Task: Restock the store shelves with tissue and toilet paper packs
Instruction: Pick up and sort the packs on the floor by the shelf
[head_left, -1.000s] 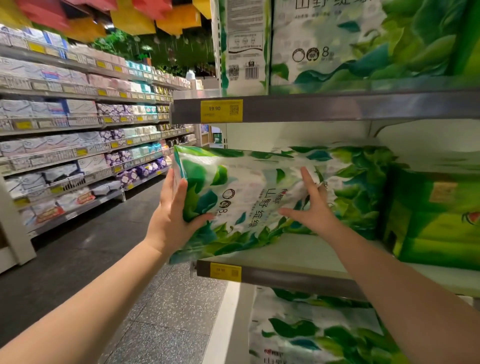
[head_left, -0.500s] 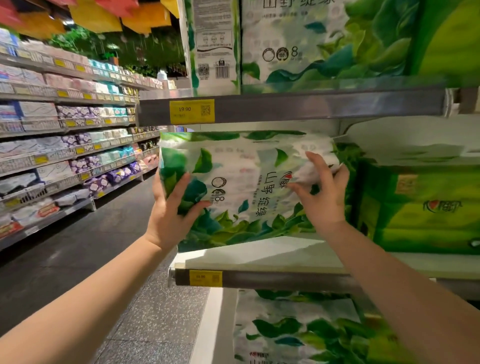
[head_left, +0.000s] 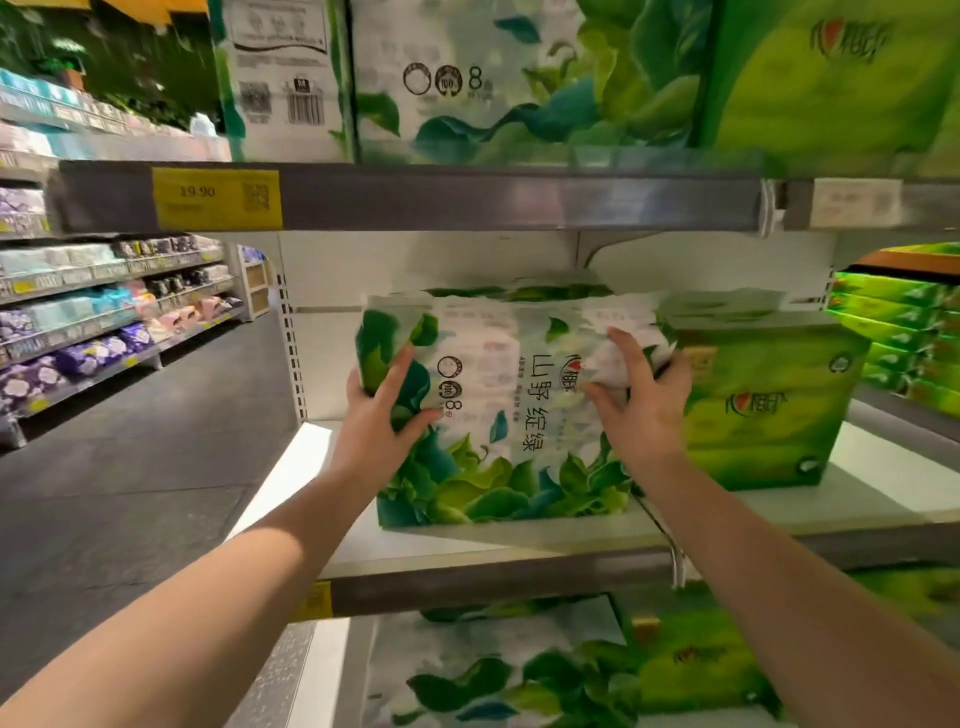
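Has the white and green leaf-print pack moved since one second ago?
Yes. The leaf-print pack has gone deeper onto the middle shelf, rightwards against the green pack.

Head-worn camera faces forward, close to the middle shelf (head_left: 519, 540).

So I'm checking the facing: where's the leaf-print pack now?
Head view, centre: the leaf-print pack stands on the middle shelf, just left of the green pack, both hands on it.
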